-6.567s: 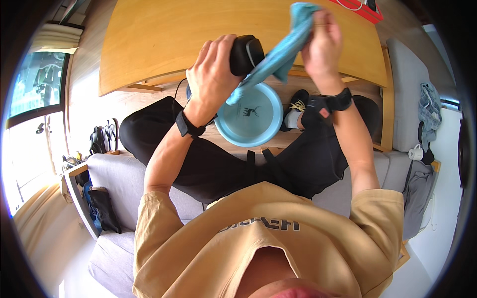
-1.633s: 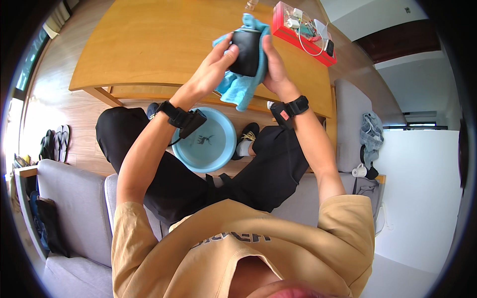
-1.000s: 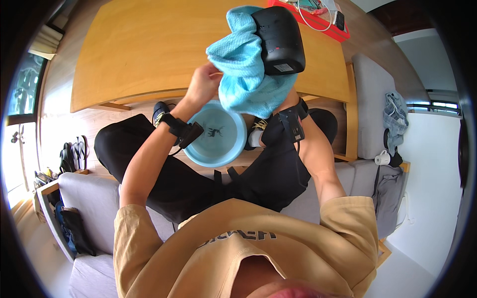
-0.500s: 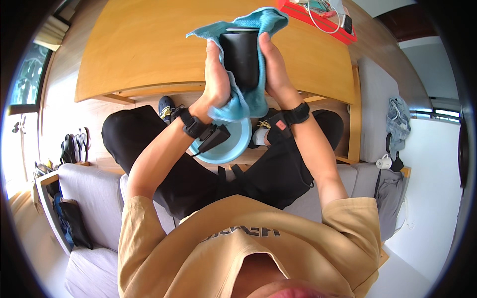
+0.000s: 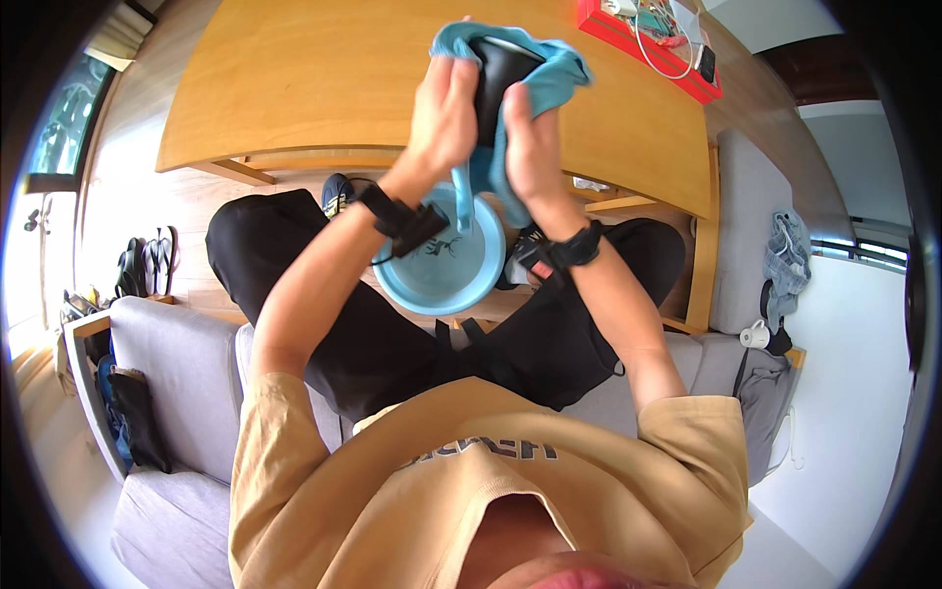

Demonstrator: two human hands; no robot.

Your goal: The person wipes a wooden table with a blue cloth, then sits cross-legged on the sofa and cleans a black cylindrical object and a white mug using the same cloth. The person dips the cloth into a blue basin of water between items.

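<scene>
Above the near edge of the wooden table, both my hands hold a black cylindrical container (image 5: 491,98) with a blue cloth (image 5: 561,83) draped around it. My left hand (image 5: 442,123) is closed on the container's left side, with its upper fingers against the cloth. On the opposite side, my right hand (image 5: 533,147) grips the container through the cloth, thumb against the black wall. The container leans slightly, and cloth covers most of its top. Loose cloth hangs below between my wrists. My fingers behind the container are hidden.
A light blue basin (image 5: 442,302) stands on the floor between my feet, under the hanging cloth. The wooden table (image 5: 304,93) spans the far side. At its far right is a red box (image 5: 655,54) with cables and small items. A white mug (image 5: 755,335) stands at right.
The container and cloth have shifted a little right and the container has tilted. Cloth now covers more of its top. My left hand has moved up along its side; the basin shows more.
</scene>
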